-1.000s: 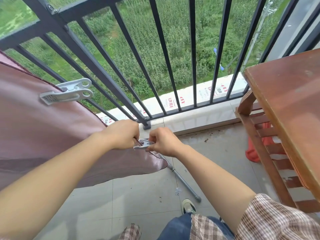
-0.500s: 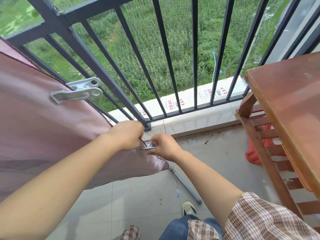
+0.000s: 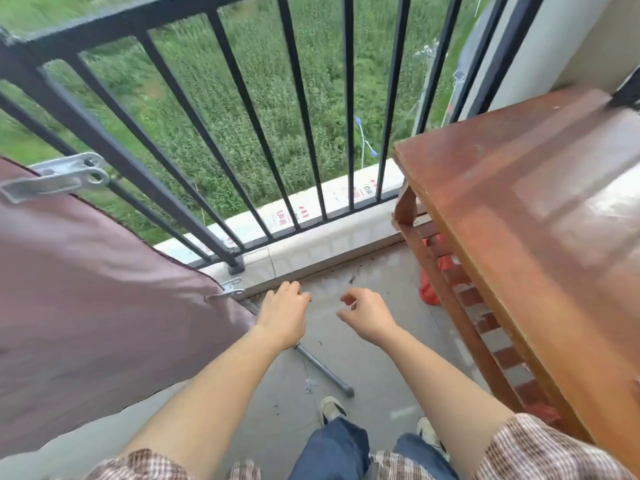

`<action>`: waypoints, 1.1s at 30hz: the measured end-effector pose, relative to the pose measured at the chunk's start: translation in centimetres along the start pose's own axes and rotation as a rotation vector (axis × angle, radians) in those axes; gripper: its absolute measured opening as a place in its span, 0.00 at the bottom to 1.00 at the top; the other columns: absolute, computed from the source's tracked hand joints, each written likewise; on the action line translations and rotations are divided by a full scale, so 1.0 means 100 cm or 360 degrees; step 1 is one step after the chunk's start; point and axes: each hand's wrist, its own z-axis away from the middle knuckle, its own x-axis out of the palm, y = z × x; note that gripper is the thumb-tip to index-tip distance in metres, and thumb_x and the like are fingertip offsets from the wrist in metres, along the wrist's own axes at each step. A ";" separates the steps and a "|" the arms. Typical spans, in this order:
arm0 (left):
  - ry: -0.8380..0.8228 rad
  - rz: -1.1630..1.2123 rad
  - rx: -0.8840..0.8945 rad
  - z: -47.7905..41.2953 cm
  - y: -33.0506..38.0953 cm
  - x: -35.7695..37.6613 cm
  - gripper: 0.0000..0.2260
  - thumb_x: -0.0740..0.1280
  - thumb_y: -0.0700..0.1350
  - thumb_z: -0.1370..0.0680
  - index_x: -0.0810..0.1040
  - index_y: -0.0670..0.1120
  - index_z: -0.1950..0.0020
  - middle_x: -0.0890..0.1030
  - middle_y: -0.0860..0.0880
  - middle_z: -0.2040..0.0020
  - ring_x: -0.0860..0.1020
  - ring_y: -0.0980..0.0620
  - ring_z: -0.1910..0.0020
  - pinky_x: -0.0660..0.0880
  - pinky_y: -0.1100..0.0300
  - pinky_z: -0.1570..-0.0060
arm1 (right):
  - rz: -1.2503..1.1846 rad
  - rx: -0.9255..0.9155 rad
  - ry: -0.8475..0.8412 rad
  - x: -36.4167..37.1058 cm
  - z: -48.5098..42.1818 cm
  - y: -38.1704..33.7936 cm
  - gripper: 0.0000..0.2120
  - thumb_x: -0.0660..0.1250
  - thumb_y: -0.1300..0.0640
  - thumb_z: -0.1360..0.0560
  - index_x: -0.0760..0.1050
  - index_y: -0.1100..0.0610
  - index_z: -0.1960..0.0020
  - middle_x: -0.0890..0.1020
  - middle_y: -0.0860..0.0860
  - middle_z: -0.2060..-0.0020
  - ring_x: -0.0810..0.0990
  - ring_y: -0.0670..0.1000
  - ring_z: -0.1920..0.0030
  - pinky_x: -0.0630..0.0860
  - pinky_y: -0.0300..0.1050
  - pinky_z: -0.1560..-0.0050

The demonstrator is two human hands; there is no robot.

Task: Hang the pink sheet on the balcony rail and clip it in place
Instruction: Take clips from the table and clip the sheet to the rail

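The pink sheet hangs at the left, draped from the black balcony rail. A large white clip grips its upper edge. A small white clip sits on the sheet's lower right edge. My left hand hovers just right of that small clip, fingers loosely curled, holding nothing. My right hand hangs a little further right, also loose and empty. Both hands are apart from the sheet.
A reddish wooden table with slatted side stands at the right, close to the railing. A grey metal rod lies on the tiled floor below my hands. An orange object sits under the table. My shoes show at the bottom.
Both hands have let go of the small clip and the sheet edge and pulled away to the right. The small clip now stays on the sheet. The view has shifted right.
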 end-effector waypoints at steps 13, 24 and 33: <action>0.0139 0.0551 0.0464 -0.016 0.341 0.028 0.20 0.56 0.46 0.21 0.64 0.48 0.29 0.65 0.46 0.30 0.62 0.46 0.30 0.65 0.48 0.37 | 0.0221 0.0405 0.0634 -0.185 0.161 0.232 0.10 0.63 0.59 0.27 0.78 0.58 0.47 0.80 0.55 0.51 0.77 0.56 0.46 0.70 0.45 0.48; -0.0207 0.0270 0.0490 -0.016 0.439 0.064 0.30 0.50 0.54 0.18 0.41 0.42 0.23 0.37 0.39 0.23 0.39 0.41 0.24 0.46 0.49 0.26 | 0.0726 0.0645 0.0716 -0.239 0.200 0.337 0.19 0.62 0.41 0.26 0.74 0.55 0.44 0.73 0.50 0.44 0.68 0.53 0.40 0.67 0.47 0.41; -0.0337 0.0065 0.0537 -0.018 0.427 0.065 0.35 0.51 0.57 0.19 0.35 0.41 0.24 0.33 0.42 0.24 0.35 0.45 0.25 0.45 0.52 0.25 | 0.0813 0.0557 0.0714 -0.218 0.176 0.330 0.13 0.63 0.47 0.27 0.75 0.55 0.49 0.72 0.51 0.44 0.66 0.55 0.41 0.63 0.49 0.44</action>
